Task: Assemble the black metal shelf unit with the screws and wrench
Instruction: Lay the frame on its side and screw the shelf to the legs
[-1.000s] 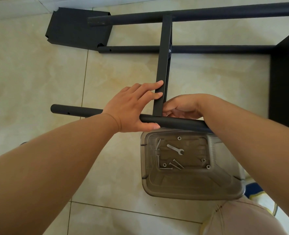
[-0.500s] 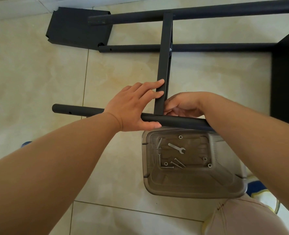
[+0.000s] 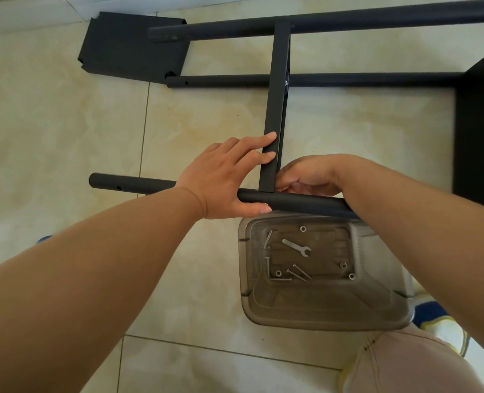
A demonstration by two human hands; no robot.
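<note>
The black shelf frame lies on the tile floor. Its near round tube (image 3: 133, 186) runs left to right, and a flat crossbar (image 3: 276, 109) meets it at a right angle. My left hand (image 3: 229, 177) grips the near tube with the thumb underneath and fingers laid against the crossbar's lower end. My right hand (image 3: 308, 177) is curled at the right side of that joint; whatever its fingers pinch is hidden. A small silver wrench (image 3: 297, 246) and several screws (image 3: 299, 272) and nuts lie in a clear plastic tub (image 3: 320, 316) just below the tube.
Two more black tubes (image 3: 348, 79) lie farther back, joined to a tall black panel (image 3: 481, 131) at the right edge. A loose black shelf plate (image 3: 133, 46) sits at the back left by the wall. My knee (image 3: 405, 364) is at the bottom right.
Both hands stay at the joint almost unmoved; the view has shifted slightly.
</note>
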